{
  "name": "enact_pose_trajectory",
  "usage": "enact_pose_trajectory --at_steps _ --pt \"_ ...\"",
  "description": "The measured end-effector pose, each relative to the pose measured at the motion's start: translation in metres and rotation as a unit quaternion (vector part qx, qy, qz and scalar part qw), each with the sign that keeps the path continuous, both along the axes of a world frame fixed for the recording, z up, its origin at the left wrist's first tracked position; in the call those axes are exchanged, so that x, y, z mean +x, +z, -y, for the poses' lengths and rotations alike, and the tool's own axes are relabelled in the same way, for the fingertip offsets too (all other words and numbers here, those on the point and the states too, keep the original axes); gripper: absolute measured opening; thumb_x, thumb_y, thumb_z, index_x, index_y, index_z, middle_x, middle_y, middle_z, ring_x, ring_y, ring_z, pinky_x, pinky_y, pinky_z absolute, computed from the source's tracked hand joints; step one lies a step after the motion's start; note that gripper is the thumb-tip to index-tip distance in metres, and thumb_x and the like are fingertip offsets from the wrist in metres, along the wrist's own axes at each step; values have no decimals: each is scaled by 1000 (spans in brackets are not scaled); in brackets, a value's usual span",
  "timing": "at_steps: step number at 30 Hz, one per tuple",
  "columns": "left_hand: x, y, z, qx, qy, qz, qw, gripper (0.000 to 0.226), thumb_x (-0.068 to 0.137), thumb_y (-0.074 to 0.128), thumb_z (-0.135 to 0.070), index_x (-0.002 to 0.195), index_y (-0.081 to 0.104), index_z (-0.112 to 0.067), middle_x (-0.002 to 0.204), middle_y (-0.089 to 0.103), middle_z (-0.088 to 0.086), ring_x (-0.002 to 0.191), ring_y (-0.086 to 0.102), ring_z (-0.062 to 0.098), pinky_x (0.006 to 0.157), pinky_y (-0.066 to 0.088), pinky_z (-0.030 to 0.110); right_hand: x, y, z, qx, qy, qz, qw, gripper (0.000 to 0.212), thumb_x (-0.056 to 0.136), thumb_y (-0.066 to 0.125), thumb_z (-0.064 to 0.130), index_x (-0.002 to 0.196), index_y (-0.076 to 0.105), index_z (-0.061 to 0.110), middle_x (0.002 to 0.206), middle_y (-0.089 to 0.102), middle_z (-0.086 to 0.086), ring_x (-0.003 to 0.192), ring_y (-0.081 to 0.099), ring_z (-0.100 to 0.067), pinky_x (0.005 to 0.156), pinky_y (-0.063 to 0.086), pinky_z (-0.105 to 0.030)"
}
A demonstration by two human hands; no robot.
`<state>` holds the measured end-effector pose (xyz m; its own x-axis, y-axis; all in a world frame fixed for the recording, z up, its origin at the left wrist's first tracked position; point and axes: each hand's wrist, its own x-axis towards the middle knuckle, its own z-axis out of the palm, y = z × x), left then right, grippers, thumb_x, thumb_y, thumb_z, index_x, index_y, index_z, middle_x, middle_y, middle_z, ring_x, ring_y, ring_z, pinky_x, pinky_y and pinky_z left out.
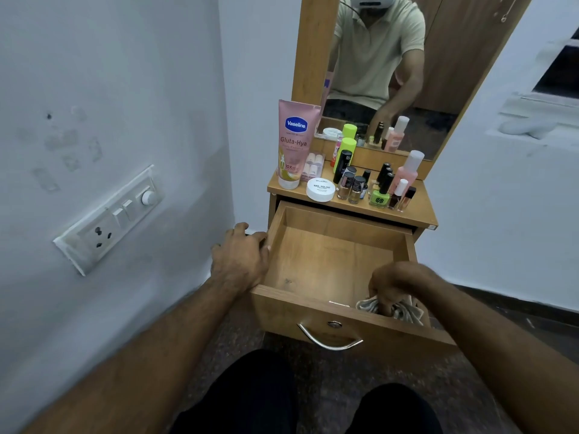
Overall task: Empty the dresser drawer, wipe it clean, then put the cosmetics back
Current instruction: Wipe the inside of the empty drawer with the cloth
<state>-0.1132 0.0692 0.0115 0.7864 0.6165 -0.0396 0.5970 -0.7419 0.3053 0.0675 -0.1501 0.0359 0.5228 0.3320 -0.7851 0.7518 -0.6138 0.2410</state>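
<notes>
The wooden drawer (326,255) stands pulled out, its bare bottom showing. My right hand (398,285) grips a bunched grey cloth (369,305) in the drawer's front right corner. My left hand (241,253) rests on the drawer's left side wall, fingers over its top edge. The cosmetics stand on the dresser top (416,211): a pink Vaseline tube (296,142), a white nail polish remover jar (320,189), a green nail polish bottle (379,197), a pink bottle (407,173), a green spray can (344,151) and several small nail polish bottles.
A mirror (385,67) rises behind the dresser top. A wall with a switch and socket panel (109,219) is close on the left. The drawer's metal handle (329,338) faces me. My knees are below, on a dark speckled floor.
</notes>
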Motion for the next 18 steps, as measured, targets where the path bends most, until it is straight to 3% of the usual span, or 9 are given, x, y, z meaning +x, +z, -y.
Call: enact_pose_trajectory --at_steps 3,7,11,14,18 --pt "-2 -1 -1 -9 2 11 1000 45 102 43 -50 142 54 -32 156 37 7 142 35 29 110 36 60 -6 -5 -3 4 26 14 1000 38 87 73 16 123 67 7 120 69 -9 105 64 -21 83 51 -31" --pt "-3 -2 -5 -26 20 19 999 42 100 47 -51 133 63 -32 153 41 7 141 34 28 111 33 63 -9 3 -13 31 43 -35 998 35 85 73 13 119 67 9 113 69 -7 94 60 -19 79 48 -31" --pt "-3 -1 -4 -36 26 18 999 40 100 48 -49 131 65 -29 153 40 8 143 30 28 112 28 68 -15 3 -34 130 16 -99 986 24 81 74 8 99 65 22 100 68 -2 91 63 -19 76 52 -32" --pt "-1 1 -1 -25 19 6 999 42 102 44 -48 134 62 -27 153 40 7 143 30 27 113 26 67 -26 -4 -62 249 -65 -155 954 24 81 75 9 100 69 23 107 72 -5 90 64 -19 83 53 -37" --pt "-2 2 -1 -19 26 13 999 39 102 45 -44 133 62 -29 151 42 5 141 33 25 112 28 65 -60 -23 -99 395 -180 -220 873 29 79 77 4 105 70 17 106 73 -7 90 65 -19 77 52 -29"
